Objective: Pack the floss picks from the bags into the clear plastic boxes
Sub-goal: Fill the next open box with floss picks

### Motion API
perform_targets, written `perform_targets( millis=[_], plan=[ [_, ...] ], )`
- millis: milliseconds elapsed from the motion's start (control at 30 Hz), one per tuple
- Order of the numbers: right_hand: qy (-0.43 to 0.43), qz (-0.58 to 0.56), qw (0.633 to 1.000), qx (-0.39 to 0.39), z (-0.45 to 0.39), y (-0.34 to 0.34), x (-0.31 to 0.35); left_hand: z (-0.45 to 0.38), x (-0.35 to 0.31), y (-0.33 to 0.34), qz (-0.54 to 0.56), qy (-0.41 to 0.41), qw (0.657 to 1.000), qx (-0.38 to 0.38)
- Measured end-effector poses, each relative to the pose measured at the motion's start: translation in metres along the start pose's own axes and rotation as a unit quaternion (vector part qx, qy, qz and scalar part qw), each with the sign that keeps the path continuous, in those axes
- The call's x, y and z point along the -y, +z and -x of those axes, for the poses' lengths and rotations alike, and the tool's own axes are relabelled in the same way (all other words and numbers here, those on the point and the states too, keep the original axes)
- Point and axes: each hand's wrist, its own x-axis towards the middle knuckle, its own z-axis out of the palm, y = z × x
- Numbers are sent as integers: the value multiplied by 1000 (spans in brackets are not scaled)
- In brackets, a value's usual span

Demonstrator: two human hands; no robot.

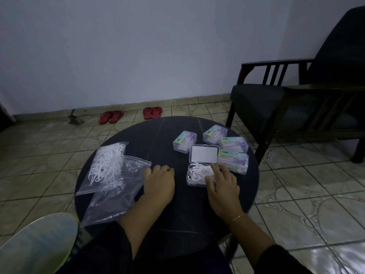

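Note:
An open clear plastic box (194,179) full of white floss picks (199,173) sits on the dark round table (166,135), its lid (204,154) standing up behind it. My right hand (222,184) rests on the box's right side, fingers extended onto the picks. My left hand (159,181) lies on the table with curled fingers, holding nothing, beside two clear bags. The far bag (106,167) holds many floss picks; the near bag (116,196) looks nearly empty. Several closed, labelled boxes (184,142) lie behind and right of the open one.
A dark armchair (292,107) stands at the right of the table. Two pairs of red sandals (111,116) lie by the wall. A pale green round object (37,244) sits at the lower left. Tiled floor surrounds the table.

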Motion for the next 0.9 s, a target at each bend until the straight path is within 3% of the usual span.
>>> perform_targets(
  millis=[200,467,567,767,900],
  plan=[
    [5,-31,999,-23,0,1,-3,-18,22,-15,-79,42,994,63],
    [11,-36,999,-31,0,3,-5,-28,36,-17,101,35,984,146],
    [6,-44,998,-43,-1,3,-6,-29,29,-18,210,12,972,107],
    [3,-59,997,-57,-3,4,-6,-31,-8,-21,321,87,938,-100],
    [-1,-77,995,-62,-2,4,-8,-25,-32,-10,318,165,929,-96]
  ],
)
